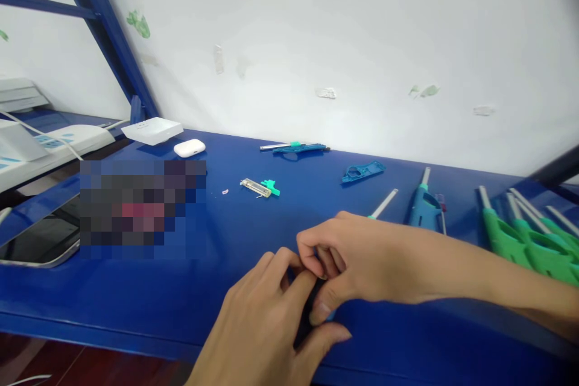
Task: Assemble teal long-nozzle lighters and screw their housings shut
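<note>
My left hand (266, 319) and my right hand (348, 262) meet close to the front of the table, fingers bent around the same thing. It looks like a blue stick lighter (332, 315), though the fingers cover nearly all of it. A metal tube with a green collar (384, 204) sticks out behind my right hand and seems to belong to it. Farther back lie a clear fuel tank (256, 187) with a green piece (271, 187), a blue shell half (363, 172), and an opened blue lighter (301, 148) with its metal tube.
To the right lie a blue lighter (424, 205), a small screwdriver (442, 211) and several green lighters (520, 232). On the left are a phone (40, 232), a white earbud case (189, 148) and a white box (152, 130). A white wall stands behind the blue table (113, 295).
</note>
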Demonstrator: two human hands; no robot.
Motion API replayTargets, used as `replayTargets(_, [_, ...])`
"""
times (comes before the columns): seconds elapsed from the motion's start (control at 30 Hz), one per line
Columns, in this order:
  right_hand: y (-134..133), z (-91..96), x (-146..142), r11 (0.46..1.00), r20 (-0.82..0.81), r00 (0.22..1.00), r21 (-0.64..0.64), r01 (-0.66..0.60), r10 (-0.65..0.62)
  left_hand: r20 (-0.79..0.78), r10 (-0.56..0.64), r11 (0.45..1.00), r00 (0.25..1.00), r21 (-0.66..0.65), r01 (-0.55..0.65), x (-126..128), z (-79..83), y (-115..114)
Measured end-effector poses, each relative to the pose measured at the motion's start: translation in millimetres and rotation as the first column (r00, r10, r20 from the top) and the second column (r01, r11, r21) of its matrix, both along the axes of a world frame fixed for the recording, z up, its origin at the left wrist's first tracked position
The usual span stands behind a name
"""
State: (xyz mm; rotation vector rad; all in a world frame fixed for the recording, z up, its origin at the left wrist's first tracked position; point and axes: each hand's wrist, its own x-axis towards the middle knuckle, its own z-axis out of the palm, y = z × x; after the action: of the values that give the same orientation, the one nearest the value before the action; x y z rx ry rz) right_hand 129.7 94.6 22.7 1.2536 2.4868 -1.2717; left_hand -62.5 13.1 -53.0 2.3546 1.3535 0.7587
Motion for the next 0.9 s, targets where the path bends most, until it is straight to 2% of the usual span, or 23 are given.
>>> replayTargets(0.33, [6, 2.1, -4, 0.996, -0.009, 1.0, -0.087, -0.016, 0.015, -0.014, -0.001, 1.0, 1.0, -0.002, 0.001, 0, 0.2, 0])
replayTargets(0.47, [6, 3.9, -1, 0.996, -0.025, 1.0, -0.085, -0.003, 0.001, 0.0, -0.014, 1.0, 1.0, -0.017, 0.014, -1, 0.3, 0])
replayTargets(0.6, [6, 8.6, 1, 0.993, -0.04, 0.999, -0.114, -0.004, -0.001, -0.01, -0.007, 1.0, 1.0, 0.03, 0.008, -1, -2.0, 1])
replayTargets(0.67, [2, 12.2, 4, 0.996, -0.076, 0.997, -0.085, 0.012, -0.018, -0.018, -0.004, 0.996, 1.0, 0.091, 0.005, 0, -3.5, 2])
replayTargets(0.77, [-11, 18.6, 17, 0.992, -0.167, 0.982, 0.08, 0.1, -0.085, -0.033, 0.019, 0.984, 0.999, 0.177, -0.013, 0, -4.9, 2])
replayTargets(0.83, [-22, 21.7, 36, 0.938, -0.212, 0.959, 0.254, 0.238, -0.186, -0.029, 0.02, 0.979, 0.999, 0.204, -0.014, 1, -4.9, 2])
replayTargets(0.87, [-27, 22.1, 50, 0.86, -0.233, 0.938, 0.389, 0.332, -0.257, -0.026, 0.017, 0.979, 1.0, 0.204, -0.011, 1, -4.8, 2])
replayTargets(0.9, [-31, 21.6, 67, 0.758, -0.22, 0.916, 0.514, 0.401, -0.335, -0.022, 0.014, 0.979, 1.0, 0.202, -0.009, 1, -4.6, 2])
